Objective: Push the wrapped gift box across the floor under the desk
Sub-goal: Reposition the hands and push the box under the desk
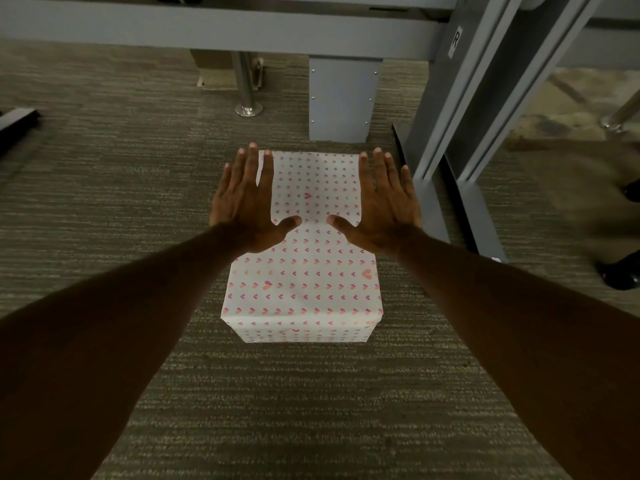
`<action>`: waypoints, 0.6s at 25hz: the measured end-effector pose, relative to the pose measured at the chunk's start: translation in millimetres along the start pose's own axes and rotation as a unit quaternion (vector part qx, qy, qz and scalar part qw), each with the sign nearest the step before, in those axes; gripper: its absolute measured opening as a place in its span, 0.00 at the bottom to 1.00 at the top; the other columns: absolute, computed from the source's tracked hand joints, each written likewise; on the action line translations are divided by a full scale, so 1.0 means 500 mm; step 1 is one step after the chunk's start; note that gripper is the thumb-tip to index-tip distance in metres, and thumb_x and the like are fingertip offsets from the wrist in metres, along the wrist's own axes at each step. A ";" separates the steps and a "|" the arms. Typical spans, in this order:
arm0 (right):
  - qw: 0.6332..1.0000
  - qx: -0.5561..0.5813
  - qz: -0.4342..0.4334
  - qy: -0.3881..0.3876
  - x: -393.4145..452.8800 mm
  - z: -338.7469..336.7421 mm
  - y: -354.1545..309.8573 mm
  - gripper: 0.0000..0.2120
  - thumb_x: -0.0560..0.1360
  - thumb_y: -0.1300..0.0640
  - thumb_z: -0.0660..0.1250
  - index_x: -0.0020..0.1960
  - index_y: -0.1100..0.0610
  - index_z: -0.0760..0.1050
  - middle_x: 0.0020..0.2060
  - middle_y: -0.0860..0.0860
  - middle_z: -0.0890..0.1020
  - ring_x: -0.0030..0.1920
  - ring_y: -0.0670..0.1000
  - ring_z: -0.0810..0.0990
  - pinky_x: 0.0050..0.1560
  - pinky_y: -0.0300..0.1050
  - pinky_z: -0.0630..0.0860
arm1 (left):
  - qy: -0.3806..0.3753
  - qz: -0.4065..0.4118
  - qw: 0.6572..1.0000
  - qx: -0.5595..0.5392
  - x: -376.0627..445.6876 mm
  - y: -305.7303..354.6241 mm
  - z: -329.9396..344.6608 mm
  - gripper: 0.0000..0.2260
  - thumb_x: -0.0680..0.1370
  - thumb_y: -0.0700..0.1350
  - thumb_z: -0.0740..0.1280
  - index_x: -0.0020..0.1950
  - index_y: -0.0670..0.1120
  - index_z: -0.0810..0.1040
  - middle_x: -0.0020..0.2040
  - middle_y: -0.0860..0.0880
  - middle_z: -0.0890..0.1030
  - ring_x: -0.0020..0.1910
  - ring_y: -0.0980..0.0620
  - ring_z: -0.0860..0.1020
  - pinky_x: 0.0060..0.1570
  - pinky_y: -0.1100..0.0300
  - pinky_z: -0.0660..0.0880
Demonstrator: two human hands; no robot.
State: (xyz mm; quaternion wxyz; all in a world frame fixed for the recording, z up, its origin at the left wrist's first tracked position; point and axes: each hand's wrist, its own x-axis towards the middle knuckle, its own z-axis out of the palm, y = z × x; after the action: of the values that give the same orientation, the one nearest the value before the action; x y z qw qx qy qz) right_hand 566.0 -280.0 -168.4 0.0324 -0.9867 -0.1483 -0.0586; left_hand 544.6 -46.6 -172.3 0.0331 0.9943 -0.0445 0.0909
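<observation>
The wrapped gift box (304, 271), white paper with small pink and orange hearts, lies on the carpet in the middle of the view. My left hand (247, 206) is spread flat over the box's far left edge, fingers apart and pointing away from me. My right hand (382, 206) mirrors it over the far right edge, also flat with fingers apart. Whether the palms touch the paper or hover just above it I cannot tell. Neither hand holds anything. The grey desk (221, 27) spans the top of the view, just beyond the box.
A grey panel leg (341, 98) stands right behind the box. A chrome post with a round foot (247, 105) is to its left. A tall grey upright with a flat foot (474, 209) flanks the box's right side. Black chair casters (620, 275) sit far right.
</observation>
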 end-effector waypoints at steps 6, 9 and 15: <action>1.000 0.016 0.017 0.012 -0.006 0.003 0.010 0.52 0.72 0.28 0.56 0.80 0.59 0.40 0.80 0.61 0.45 0.80 0.61 0.42 0.78 0.62 0.43 | -0.004 -0.012 1.000 -0.010 -0.003 -0.004 0.011 0.52 0.71 0.69 0.63 0.81 0.43 0.40 0.82 0.38 0.42 0.81 0.40 0.41 0.76 0.46 0.41; 0.998 0.037 0.038 0.015 -0.015 0.008 0.018 0.48 0.74 0.33 0.60 0.80 0.60 0.43 0.80 0.61 0.49 0.80 0.61 0.47 0.78 0.58 0.45 | -0.061 -0.054 0.995 -0.058 -0.004 -0.013 0.032 0.53 0.68 0.71 0.64 0.81 0.45 0.43 0.82 0.39 0.49 0.80 0.38 0.47 0.76 0.39 0.53; 0.991 0.105 0.085 -0.020 -0.048 0.057 0.034 0.34 0.74 0.41 0.66 0.73 0.58 0.63 0.67 0.59 0.74 0.67 0.62 0.72 0.66 0.59 0.72 | -0.124 -0.185 0.967 -0.120 -0.055 -0.030 0.052 0.37 0.73 0.60 0.70 0.75 0.42 0.63 0.73 0.37 0.67 0.71 0.36 0.68 0.63 0.44 0.72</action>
State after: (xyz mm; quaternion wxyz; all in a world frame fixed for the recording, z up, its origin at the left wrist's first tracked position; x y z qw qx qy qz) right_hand 551.4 -300.9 -200.4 0.1377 -0.9878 -0.0693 -0.0200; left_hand 523.8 -31.2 -203.9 0.1631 0.9774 0.1259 -0.0469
